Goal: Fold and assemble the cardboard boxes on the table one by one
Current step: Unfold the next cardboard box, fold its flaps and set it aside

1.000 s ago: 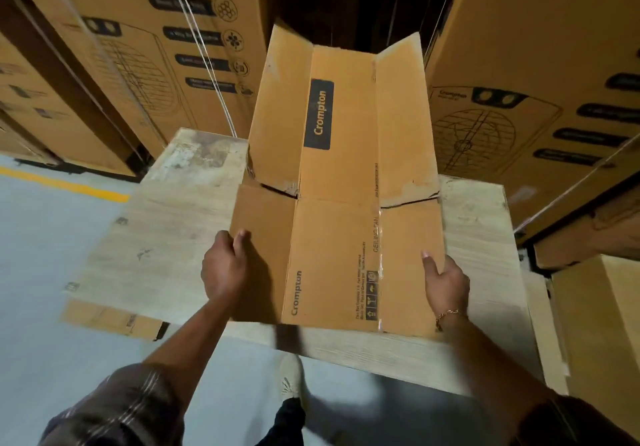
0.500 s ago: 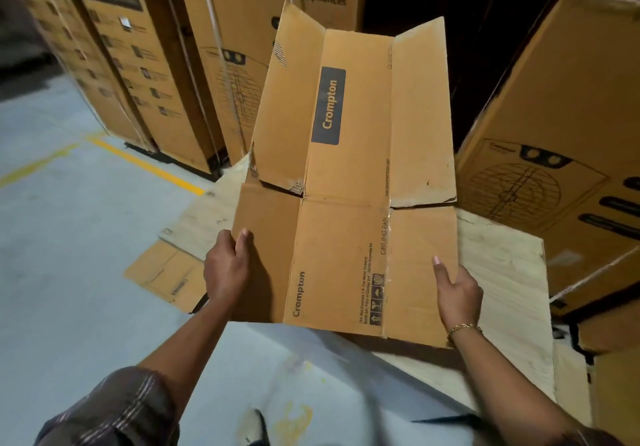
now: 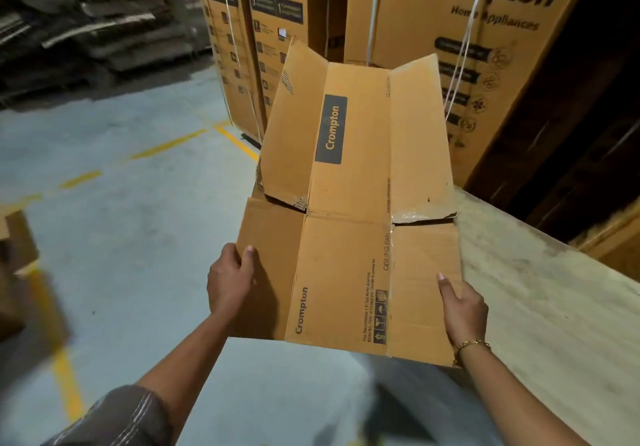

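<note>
An unfolded brown Crompton cardboard box (image 3: 349, 237) is held in the air in front of me, its far half tilted upward with both side flaps raised. My left hand (image 3: 230, 277) grips the near left panel at its edge, thumb on top. My right hand (image 3: 462, 305), with a gold bracelet at the wrist, grips the near right panel. The wooden table (image 3: 540, 300) lies to the right, partly under the box.
Tall stacked Crompton cartons (image 3: 460, 40) with white straps stand behind and to the right. Flattened cardboard piles (image 3: 86, 19) lie at the far left. A brown box (image 3: 15, 265) sits at the left edge on the grey floor with yellow lines (image 3: 166, 144).
The view has swung left, away from the table, toward the open floor. Both hands keep the same grip and the box has come off the table with them.
</note>
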Demonstrator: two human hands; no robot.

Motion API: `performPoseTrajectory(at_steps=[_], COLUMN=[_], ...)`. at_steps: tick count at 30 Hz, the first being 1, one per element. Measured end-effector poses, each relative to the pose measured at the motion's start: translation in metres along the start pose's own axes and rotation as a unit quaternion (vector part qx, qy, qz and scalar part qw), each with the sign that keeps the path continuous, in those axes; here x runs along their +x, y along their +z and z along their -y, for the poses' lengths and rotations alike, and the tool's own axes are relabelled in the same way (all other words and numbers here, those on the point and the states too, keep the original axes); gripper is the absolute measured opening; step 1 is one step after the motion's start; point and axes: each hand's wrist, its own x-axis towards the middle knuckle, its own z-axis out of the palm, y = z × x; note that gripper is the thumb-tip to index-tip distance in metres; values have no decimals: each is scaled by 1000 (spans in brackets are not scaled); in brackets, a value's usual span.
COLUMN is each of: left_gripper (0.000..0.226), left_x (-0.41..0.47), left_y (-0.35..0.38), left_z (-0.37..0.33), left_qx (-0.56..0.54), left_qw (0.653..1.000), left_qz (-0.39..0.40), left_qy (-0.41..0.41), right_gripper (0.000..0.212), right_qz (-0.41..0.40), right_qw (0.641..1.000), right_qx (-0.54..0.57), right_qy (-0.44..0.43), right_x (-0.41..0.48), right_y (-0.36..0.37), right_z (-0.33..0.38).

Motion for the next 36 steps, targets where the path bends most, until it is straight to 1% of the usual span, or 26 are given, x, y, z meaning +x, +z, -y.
performPoseTrajectory(at_steps=[2, 5, 7, 13, 17, 22, 26, 27, 30, 32, 33, 34, 36], left_gripper=[37, 37, 37, 39, 38, 34, 37, 36, 32, 30, 30, 31, 32], left_x=[30, 70, 93, 174, 236, 324, 393, 409, 449, 479, 495, 512, 546], left_y=[-22, -53, -66, -82, -73, -46, -26, -22, -11, 2, 9, 19, 39], left_z=[25, 59, 77, 113, 123, 128, 128, 129, 136, 144, 148, 152, 160], left_qx=[13, 28, 35, 45, 58, 82, 110, 119, 130, 141, 149, 155, 165], left_qw=[1000, 999, 999, 998, 997, 995, 992, 990, 987, 984, 982, 980, 976], left_qz=[-6, -6, -7, -2, 11, 31, 52, 59, 88, 106, 113, 122, 144], left_qy=[-7, -16, -25, -45, -46, -42, -44, -43, -33, -30, -24, -15, -3], right_gripper=[67, 55, 51, 42, 38, 41, 44, 47, 77, 90, 90, 85, 65], right_qz=[12, 36, 49, 75, 84, 90, 89, 90, 88, 86, 79, 72, 47], right_qw=[1000, 999, 999, 997, 996, 994, 992, 991, 986, 983, 983, 981, 977], right_qx=[0, 4, 9, 23, 35, 31, 7, -3, -35, -37, -35, -36, -21], right_qy=[3, 7, 5, 9, 19, 61, 90, 100, 135, 157, 165, 176, 207], right_x=[-11, -29, -37, -30, -6, 35, 60, 63, 70, 76, 78, 78, 77], right_y=[40, 94, 122, 204, 259, 332, 387, 398, 430, 453, 466, 479, 507], right_z=[19, 48, 66, 117, 137, 157, 180, 186, 190, 187, 189, 190, 197])
